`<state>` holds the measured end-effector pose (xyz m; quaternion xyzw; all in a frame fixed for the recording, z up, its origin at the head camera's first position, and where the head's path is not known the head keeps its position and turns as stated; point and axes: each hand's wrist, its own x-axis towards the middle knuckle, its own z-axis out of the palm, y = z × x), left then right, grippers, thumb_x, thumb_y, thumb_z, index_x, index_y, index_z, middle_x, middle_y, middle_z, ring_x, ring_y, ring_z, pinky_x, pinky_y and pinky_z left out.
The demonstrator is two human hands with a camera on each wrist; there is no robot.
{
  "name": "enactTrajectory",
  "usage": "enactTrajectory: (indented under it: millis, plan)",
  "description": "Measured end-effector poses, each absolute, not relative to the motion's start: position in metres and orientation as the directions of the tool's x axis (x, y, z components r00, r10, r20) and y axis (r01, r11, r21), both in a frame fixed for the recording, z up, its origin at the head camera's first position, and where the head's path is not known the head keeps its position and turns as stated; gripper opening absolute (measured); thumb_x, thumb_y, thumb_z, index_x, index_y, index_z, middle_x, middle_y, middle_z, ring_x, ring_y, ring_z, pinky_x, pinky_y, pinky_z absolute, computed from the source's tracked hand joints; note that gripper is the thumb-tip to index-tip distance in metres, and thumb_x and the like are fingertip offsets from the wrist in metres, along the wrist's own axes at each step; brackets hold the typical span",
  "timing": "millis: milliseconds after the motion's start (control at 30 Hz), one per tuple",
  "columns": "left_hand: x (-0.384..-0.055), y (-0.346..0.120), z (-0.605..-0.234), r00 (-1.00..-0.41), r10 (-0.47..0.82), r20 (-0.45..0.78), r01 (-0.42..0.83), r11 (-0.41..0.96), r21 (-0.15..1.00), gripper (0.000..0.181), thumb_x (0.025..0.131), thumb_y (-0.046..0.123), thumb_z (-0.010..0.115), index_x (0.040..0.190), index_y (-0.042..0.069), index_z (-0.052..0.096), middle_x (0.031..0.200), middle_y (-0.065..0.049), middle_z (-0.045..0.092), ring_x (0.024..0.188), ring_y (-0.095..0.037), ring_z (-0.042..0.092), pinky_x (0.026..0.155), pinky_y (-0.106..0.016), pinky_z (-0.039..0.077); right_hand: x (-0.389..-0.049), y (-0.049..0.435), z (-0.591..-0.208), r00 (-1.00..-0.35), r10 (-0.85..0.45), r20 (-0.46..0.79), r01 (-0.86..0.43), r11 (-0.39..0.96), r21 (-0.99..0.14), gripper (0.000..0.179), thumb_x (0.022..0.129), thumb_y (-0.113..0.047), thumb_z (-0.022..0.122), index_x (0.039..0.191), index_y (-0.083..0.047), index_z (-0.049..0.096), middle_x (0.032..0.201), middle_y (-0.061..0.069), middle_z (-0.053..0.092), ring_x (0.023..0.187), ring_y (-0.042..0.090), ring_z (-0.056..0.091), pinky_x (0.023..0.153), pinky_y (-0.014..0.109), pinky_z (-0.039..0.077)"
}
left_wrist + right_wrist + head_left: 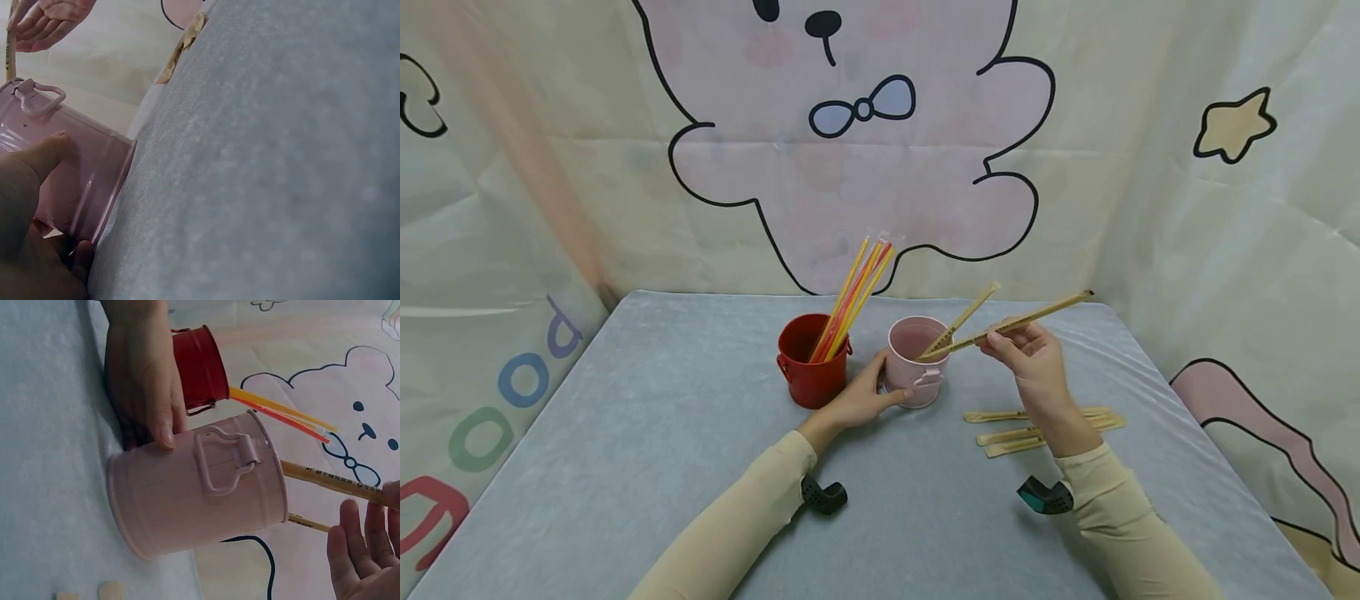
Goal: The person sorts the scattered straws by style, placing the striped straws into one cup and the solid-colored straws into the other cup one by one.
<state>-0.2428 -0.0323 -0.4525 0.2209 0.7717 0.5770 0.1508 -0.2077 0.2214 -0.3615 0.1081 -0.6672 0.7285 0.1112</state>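
worktop [700, 492] under grey-blue cloth [917, 517], lower frame; creased cartoon-bear backdrop [880, 171] behind. centre: left hand [853, 402], fingers curled round pink pail [911, 372]. right of centre: right hand [1033, 367], fingers pinching paper-wrapped chopstick packet [1048, 310], low end at pail's mouth.

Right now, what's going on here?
A person's left hand holds the pink bucket near its base. Their right hand pinches a tan printed stick, its lower end at the bucket's mouth. Another tan stick already leans inside. More sticks lie under the right forearm. The red bucket alongside holds yellow and red straws.
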Motion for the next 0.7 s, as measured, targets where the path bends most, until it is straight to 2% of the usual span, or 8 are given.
enactTrajectory:
  millis: [233,400,500,633,700]
  plan:
    - [-0.2429,-0.0325,-0.4536,-0.859,0.512,0.013,0.168,0.257,0.952,0.079,0.089,0.032,0.068,0.152,0.029,0.02,0.159,0.004,0.027,0.15,-0.02,0.024,0.122,-0.048,0.024,-0.2087,0.2205,-0.3662,-0.955,-0.005,0.296,-0.296,0.007,-0.955,0.011,0.094,-0.012,0.062,0.102,-0.006,0.063,0.091,-0.007,0.072,0.086,0.007,0.071,0.081,0.023,0.059]
    - [-0.2427,-0.0326,-0.4526,-0.857,0.515,0.011,0.17,0.263,0.95,0.079,0.09,0.031,0.068,0.152,0.028,0.018,0.159,0.003,0.026,0.15,-0.021,0.024,0.122,-0.048,0.025,-0.2096,0.2228,-0.3665,-0.954,-0.121,0.274,-0.285,0.087,-0.954,0.025,0.098,-0.019,0.055,0.114,-0.001,0.063,0.104,-0.004,0.071,0.099,0.009,0.069,0.084,0.024,0.058]
    - [-0.2422,-0.0323,-0.4517,-0.858,0.514,0.016,0.173,0.258,0.951,0.079,0.09,0.03,0.068,0.152,0.028,0.019,0.159,0.002,0.026,0.15,-0.021,0.024,0.123,-0.047,0.025,-0.2107,0.2247,-0.3666,-0.955,-0.177,0.238,-0.272,0.199,-0.941,0.034,0.101,-0.025,0.051,0.123,-0.001,0.06,0.111,-0.004,0.068,0.103,0.009,0.067,0.085,0.023,0.057]
    - [-0.2409,-0.0321,-0.4502,-0.859,0.512,0.021,0.175,0.254,0.951,0.079,0.09,0.029,0.068,0.152,0.027,0.019,0.159,0.002,0.027,0.15,-0.02,0.024,0.123,-0.047,0.024,-0.2113,0.2265,-0.368,-0.955,-0.214,0.204,-0.266,0.319,-0.91,0.036,0.101,-0.027,0.05,0.127,-0.004,0.057,0.111,-0.009,0.066,0.1,0.009,0.067,0.081,0.021,0.056]
    - [-0.2405,-0.0321,-0.4501,-0.858,0.513,0.021,0.176,0.255,0.951,0.079,0.09,0.029,0.068,0.152,0.026,0.019,0.159,0.002,0.027,0.15,-0.02,0.023,0.123,-0.046,0.024,-0.2111,0.2273,-0.3684,-0.952,-0.231,0.201,-0.272,0.336,-0.902,0.036,0.101,-0.026,0.051,0.128,-0.003,0.055,0.108,-0.012,0.066,0.098,0.009,0.067,0.081,0.022,0.056]
